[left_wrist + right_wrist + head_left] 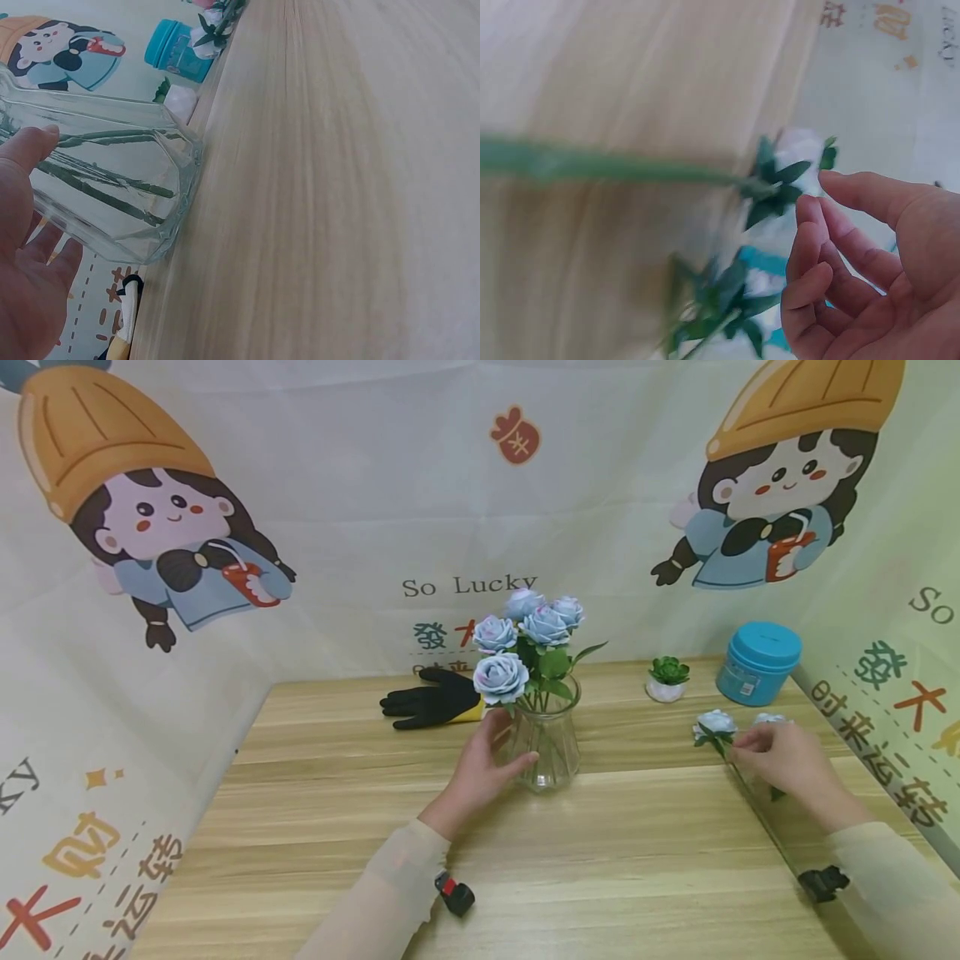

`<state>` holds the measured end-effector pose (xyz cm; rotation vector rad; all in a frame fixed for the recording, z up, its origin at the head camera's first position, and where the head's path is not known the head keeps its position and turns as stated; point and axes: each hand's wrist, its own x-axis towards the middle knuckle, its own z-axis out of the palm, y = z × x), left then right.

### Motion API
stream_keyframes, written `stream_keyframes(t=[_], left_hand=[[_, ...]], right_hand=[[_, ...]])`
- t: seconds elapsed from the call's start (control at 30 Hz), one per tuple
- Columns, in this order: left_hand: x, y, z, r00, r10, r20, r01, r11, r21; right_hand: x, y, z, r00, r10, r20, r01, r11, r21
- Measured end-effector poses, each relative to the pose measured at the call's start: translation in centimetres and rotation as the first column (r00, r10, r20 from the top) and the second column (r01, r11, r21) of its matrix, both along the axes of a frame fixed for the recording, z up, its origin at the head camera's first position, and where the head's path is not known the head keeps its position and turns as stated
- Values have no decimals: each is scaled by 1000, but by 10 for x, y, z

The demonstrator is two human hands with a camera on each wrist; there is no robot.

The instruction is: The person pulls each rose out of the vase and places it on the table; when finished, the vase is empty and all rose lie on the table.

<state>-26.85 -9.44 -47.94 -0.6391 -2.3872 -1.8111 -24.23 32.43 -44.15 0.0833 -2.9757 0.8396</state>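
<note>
The table (337,793) is light wood with stripes. Around it hangs a pale cloth (360,460) with cartoon girls, "So Lucky" and other writing. At the back are a black glove (431,697) with some yellow, a little green plant (668,672) in a white pot, and a blue tub (759,668) with a lid. The vase flowers hide one end of the glove.

The left hand (480,768) holds the side of a clear glass vase (551,752), its thumb and fingers apart around it. Five pale blue roses (501,678) stand in the vase, with green leaves and stems.

On the right side, the right hand (787,768) has its thumb and fingertips close together by the leaves of a loose blue rose (715,724). I cannot tell if they pinch it. Its stem (630,166) is long and green. Another rose (768,718) is partly hidden behind that hand.
</note>
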Motion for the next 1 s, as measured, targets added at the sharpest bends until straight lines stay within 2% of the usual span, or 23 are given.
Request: stream_keyframes(t=[0.2, 0.37, 0.63, 0.8, 1.0], left_hand=[[0, 0, 0, 1000, -1, 7, 1, 1000, -2], [1, -1, 1, 1000, -6, 15, 6, 1000, 2], [1, -1, 0, 1000, -9, 3, 9, 1000, 9], [1, 0, 0, 1000, -12, 2, 12, 1000, 10], [-1, 0, -2, 1000, -12, -8, 13, 1000, 16]], right_hand=[[4, -26, 14, 997, 38, -61, -38, 999, 5], [11, -55, 23, 992, 65, -107, -72, 996, -60], [18, -100, 37, 966, 55, -251, -100, 981, -168], [21, -130, 42, 929, 53, -367, -146, 962, -230], [23, -168, 41, 843, 94, -530, -306, 894, -326]])
